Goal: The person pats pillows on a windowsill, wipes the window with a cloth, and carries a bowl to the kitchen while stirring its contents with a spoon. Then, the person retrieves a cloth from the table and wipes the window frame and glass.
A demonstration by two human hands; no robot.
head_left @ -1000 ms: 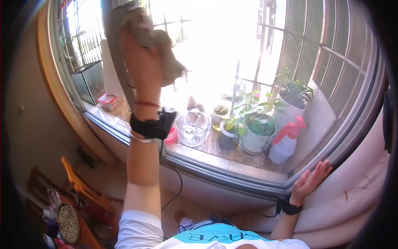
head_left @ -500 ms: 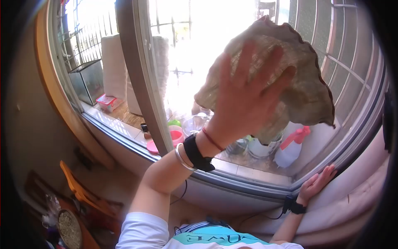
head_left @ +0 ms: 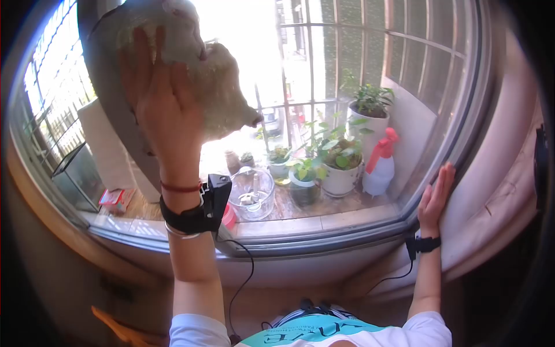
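A thin greyish-green cloth [head_left: 217,87] lies spread against the upper left of the window, over the pane and partly across the dark upright frame post [head_left: 136,150]. My left hand [head_left: 167,110] presses flat on it with the fingers stretched out, and the cloth hangs out beyond the fingers on the right. A red string, a bracelet and a black strap with a small device are on my left wrist. My right hand [head_left: 436,194] rests flat, fingers extended, against the pale curtain [head_left: 491,173] beside the window's right frame. A black band circles that wrist.
Behind the glass stand several potted plants [head_left: 341,156], a red-and-white spray bottle [head_left: 380,165], a clear bucket [head_left: 252,199] and a glass tank [head_left: 76,176]. Window bars [head_left: 358,26] rise outside. A thin cable [head_left: 250,266] hangs from my left wrist. An orange wooden piece [head_left: 115,324] stands lower left.
My left hand has swept the cloth from the right pane to the left, up against the frame post. The view has shifted, and my right hand stays at the right edge.
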